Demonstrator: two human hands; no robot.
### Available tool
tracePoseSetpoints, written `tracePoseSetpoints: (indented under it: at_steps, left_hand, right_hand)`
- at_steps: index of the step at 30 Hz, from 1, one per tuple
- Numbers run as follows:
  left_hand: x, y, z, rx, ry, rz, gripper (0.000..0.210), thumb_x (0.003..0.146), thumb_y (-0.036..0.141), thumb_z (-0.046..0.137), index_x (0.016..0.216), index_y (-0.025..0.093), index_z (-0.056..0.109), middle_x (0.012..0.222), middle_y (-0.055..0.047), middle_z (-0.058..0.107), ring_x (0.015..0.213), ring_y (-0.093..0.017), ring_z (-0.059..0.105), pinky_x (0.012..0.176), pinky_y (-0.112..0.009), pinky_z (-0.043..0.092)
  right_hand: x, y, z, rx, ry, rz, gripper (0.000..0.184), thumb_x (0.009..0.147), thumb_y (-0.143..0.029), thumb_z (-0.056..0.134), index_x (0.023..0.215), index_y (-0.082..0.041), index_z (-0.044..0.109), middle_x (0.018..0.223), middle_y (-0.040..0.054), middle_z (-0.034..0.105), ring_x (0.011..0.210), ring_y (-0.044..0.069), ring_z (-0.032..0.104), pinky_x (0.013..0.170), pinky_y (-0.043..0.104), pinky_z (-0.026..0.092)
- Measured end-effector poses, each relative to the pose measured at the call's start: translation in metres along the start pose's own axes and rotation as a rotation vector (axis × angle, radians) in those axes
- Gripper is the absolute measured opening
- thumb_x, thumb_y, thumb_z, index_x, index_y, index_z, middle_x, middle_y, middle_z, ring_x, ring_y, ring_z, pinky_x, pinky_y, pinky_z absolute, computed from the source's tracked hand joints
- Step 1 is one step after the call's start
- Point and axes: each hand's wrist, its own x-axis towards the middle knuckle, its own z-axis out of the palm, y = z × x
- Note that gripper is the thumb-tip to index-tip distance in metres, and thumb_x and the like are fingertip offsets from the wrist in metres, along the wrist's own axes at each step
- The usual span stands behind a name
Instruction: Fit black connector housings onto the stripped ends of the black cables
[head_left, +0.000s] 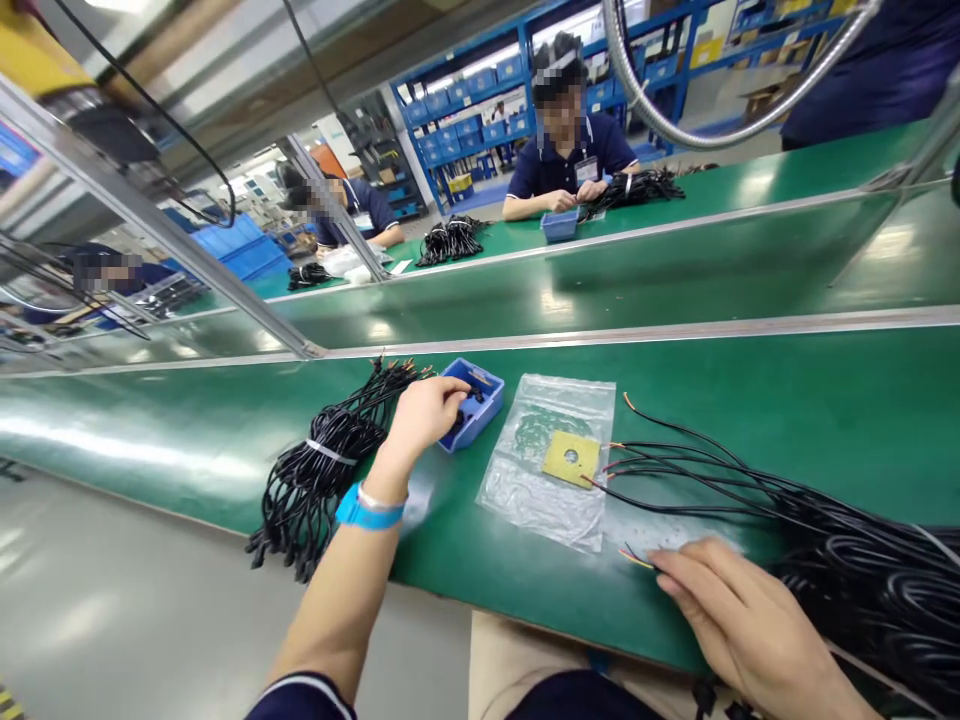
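My left hand (pixel 426 412), a blue band at its wrist, reaches over the near-left rim of a small blue bin (pixel 489 402) with small black parts (pixel 477 394) inside. Its thumb and fingers are pinched together; what they grip, if anything, is too small to make out. My right hand (pixel 739 610) is closed on a black cable close to its end, where thin coloured wires (pixel 636 558) stick out past the fingertips. Between the hands a yellow square pad with a round hole (pixel 559 466) rests on a clear plastic bag (pixel 517 490).
A tied bundle of black cables (pixel 319 470) lies left of the bin, another bundle (pixel 892 580) at the right. Behind the green bench (pixel 697 370) runs a metal rail (pixel 637 328). Across it, a co-worker (pixel 574 160) handles cables; a flexible metal hose (pixel 675 132) hangs above.
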Motion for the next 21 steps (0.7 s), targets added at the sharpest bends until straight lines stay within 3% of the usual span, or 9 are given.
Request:
tracePoseSetpoints:
  at_steps: [3, 7, 11, 13, 15, 16, 19, 21]
  left_hand:
    - [0.03, -0.006, 0.017, 0.027, -0.118, 0.041, 0.02, 0.071, 0.011, 0.066, 0.081, 0.022, 0.078, 0.089, -0.007, 0.079, 0.088, -0.028, 0.071, 0.085, -0.035, 0.052]
    - [0.04, -0.01, 0.033, -0.001, -0.177, 0.075, 0.017, 0.064, 0.006, 0.066, 0.07, 0.021, 0.073, 0.083, -0.008, 0.077, 0.084, -0.027, 0.071, 0.082, -0.033, 0.053]
    - [0.03, -0.013, 0.021, -0.084, -0.09, 0.045, 0.005, 0.072, 0.016, 0.064, 0.075, 0.019, 0.067, 0.086, -0.01, 0.075, 0.086, -0.026, 0.07, 0.084, -0.037, 0.054]
    - [0.018, -0.007, 0.012, -0.153, -0.04, 0.024, 0.011, 0.079, 0.025, 0.062, 0.087, 0.017, 0.064, 0.087, -0.009, 0.075, 0.08, -0.024, 0.071, 0.079, -0.037, 0.056]
    - [0.0, 0.005, 0.007, -0.348, -0.046, 0.009, 0.02, 0.079, 0.031, 0.065, 0.092, 0.016, 0.062, 0.082, -0.007, 0.074, 0.071, -0.019, 0.071, 0.071, -0.034, 0.059]
    - [-0.009, 0.014, 0.007, -0.55, -0.081, -0.01, 0.024, 0.074, 0.032, 0.071, 0.089, 0.015, 0.063, 0.077, -0.005, 0.072, 0.066, -0.018, 0.071, 0.068, -0.032, 0.059]
    - [-0.034, 0.041, 0.018, -1.027, -0.299, -0.082, 0.026, 0.06, 0.026, 0.083, 0.078, 0.013, 0.069, 0.078, -0.004, 0.071, 0.064, -0.018, 0.071, 0.063, -0.031, 0.06]
    - [-0.041, 0.057, 0.031, -1.092, -0.42, -0.063, 0.023, 0.063, 0.026, 0.082, 0.079, 0.013, 0.073, 0.087, -0.007, 0.071, 0.067, -0.018, 0.072, 0.064, -0.032, 0.061]
  right_hand:
    - [-0.001, 0.0, 0.002, 0.041, -0.005, 0.034, 0.015, 0.098, -0.014, 0.045, 0.101, -0.015, 0.059, 0.082, 0.0057, 0.062, 0.07, 0.013, 0.059, 0.064, 0.023, 0.048]
    - [0.001, -0.002, 0.0, 0.046, -0.032, 0.065, 0.014, 0.099, -0.015, 0.043, 0.1, -0.016, 0.057, 0.081, 0.0046, 0.062, 0.07, 0.014, 0.06, 0.064, 0.024, 0.049]
    - [0.004, -0.005, -0.001, 0.033, -0.034, 0.086, 0.014, 0.098, -0.014, 0.044, 0.101, -0.016, 0.058, 0.081, 0.005, 0.062, 0.071, 0.015, 0.061, 0.065, 0.025, 0.049]
    - [0.005, -0.006, -0.001, 0.042, -0.036, 0.097, 0.014, 0.098, -0.014, 0.045, 0.101, -0.016, 0.058, 0.082, 0.0052, 0.062, 0.071, 0.015, 0.061, 0.065, 0.026, 0.049]
    - [0.005, -0.006, -0.001, 0.046, -0.034, 0.106, 0.014, 0.098, -0.014, 0.046, 0.101, -0.016, 0.059, 0.081, 0.0051, 0.062, 0.071, 0.015, 0.061, 0.065, 0.026, 0.049]
    - [0.005, -0.006, -0.001, 0.044, -0.031, 0.109, 0.014, 0.097, -0.014, 0.046, 0.1, -0.016, 0.059, 0.081, 0.0051, 0.062, 0.072, 0.015, 0.061, 0.065, 0.026, 0.048]
    - [0.006, -0.007, -0.001, 0.033, -0.014, 0.115, 0.014, 0.098, -0.015, 0.046, 0.099, -0.016, 0.06, 0.082, 0.0051, 0.063, 0.073, 0.016, 0.062, 0.065, 0.026, 0.047]
    - [0.006, -0.007, -0.001, 0.039, -0.022, 0.123, 0.015, 0.098, -0.015, 0.046, 0.1, -0.016, 0.061, 0.08, 0.0047, 0.062, 0.072, 0.016, 0.061, 0.065, 0.027, 0.047]
